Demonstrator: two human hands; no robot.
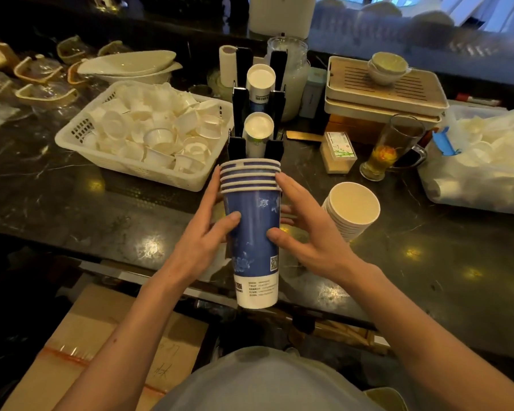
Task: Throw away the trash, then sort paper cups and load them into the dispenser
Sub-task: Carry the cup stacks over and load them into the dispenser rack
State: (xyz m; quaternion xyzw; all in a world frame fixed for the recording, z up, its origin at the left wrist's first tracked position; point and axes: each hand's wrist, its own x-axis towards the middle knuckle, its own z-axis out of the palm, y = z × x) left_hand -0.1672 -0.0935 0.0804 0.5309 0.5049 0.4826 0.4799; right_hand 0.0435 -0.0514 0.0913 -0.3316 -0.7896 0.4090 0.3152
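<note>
I hold a nested stack of blue paper cups [251,232] between both hands above the counter's front edge, rims pointing away from me. My left hand [204,232] grips its left side and my right hand [304,232] grips its right side. Just beyond the rims stands the black cup dispenser [238,105], with two cup stacks lying in its slots, their white bottoms facing me [261,77] [258,126]. A second stack of white paper cups [352,207] stands on the counter to the right.
A white basket [80,143] of small white cups sits at left. At right are a plastic bag of white cups [487,161], a glass of tea [390,149], a toothpick box [339,151] and stacked tea trays [383,87]. A cardboard box [95,345] lies below the dark counter [72,212].
</note>
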